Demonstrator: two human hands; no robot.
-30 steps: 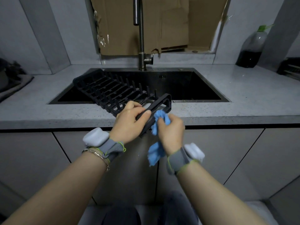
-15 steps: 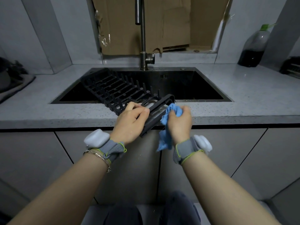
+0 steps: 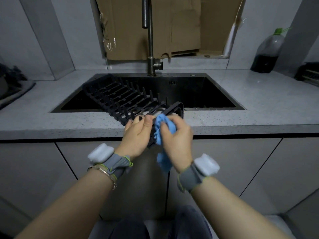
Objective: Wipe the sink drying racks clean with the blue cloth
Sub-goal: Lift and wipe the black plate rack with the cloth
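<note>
Over a grey countertop (image 3: 259,109), left hand (image 3: 138,135) grips drying rack (image 3: 120,95), right hand (image 3: 177,144) clutches blue cloth (image 3: 164,123); a loosened grip could drop the rack into the sink (image 3: 212,109).

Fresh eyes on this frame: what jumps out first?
The bright blue cloth, bunched in the right hand at centre, pressed against the near end of the black drying rack. The left hand grips that same end, and the rack slants back into the dark sink. Brown cardboard fills the opening behind the tap.
</note>
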